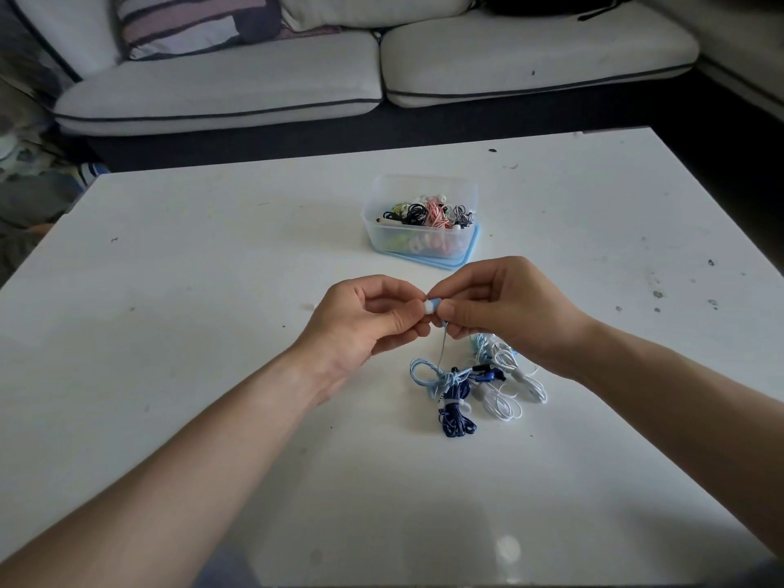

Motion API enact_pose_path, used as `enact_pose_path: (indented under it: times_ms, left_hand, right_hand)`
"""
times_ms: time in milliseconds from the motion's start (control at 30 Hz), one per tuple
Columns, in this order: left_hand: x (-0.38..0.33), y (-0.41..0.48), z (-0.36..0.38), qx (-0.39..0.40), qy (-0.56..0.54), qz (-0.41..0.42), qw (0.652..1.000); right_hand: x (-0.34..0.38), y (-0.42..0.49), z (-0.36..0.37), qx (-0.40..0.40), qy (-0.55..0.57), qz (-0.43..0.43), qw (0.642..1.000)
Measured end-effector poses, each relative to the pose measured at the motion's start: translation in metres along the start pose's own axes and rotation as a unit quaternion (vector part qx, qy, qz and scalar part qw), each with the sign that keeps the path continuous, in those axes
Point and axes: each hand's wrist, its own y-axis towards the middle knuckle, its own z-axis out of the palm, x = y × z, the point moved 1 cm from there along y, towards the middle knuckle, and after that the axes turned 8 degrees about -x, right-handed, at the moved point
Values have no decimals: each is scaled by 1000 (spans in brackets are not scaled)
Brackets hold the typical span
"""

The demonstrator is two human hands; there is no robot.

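the left hand and the right hand meet above the white table, each pinching with curled fingers one end of a small light blue and white earbud, whose thin cord hangs down to a light blue coil on the table. just beside it lie a dark blue bundle and white earphone bundles, touching one another. farther back, a clear plastic box of coiled earphones stands on its pale blue lid, before a grey sofa.
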Motion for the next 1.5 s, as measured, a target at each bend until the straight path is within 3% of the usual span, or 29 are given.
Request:
enact_pose_path:
  times_ms: [200, 367, 600, 700, 833, 1000, 1233, 1400, 1500]
  left_hand:
    - [8, 2, 1, -9, -5, 21, 1000]
    - [9, 3, 1, 13, -66, -13, 998]
    - [7, 6, 0, 14, -45, -19, 999]
    - [17, 14, -5, -17, 111, 39, 993]
    - [42, 22, -10, 37, 367, 87, 925]
    - [59, 20, -7, 91, 456, 38, 884]
    - [72, 13, 9, 63, 486, 119, 863]
    - [76, 13, 10, 27, 443, 125, 888]
    - [72, 12, 11, 6, 430, 118, 895]
  right_hand:
    - [-4, 0, 2, -7, 21, 20, 1000]
    - [-6, 1, 1, 7, 62, 54, 997]
    - [-2, 2, 1, 7, 65, 61, 996]
    - [-5, 4, 1, -25, 85, 97, 991]
    - [-11, 8, -3, -69, 125, 155, 978]
    - [-15, 12, -11, -100, 132, 162, 973]
    - [-26, 16, -18, -134, 48, 143, 979]
    - [-37, 16, -17, -93, -37, 120, 988]
    - [-42, 17, -19, -86, -175, 84, 977]
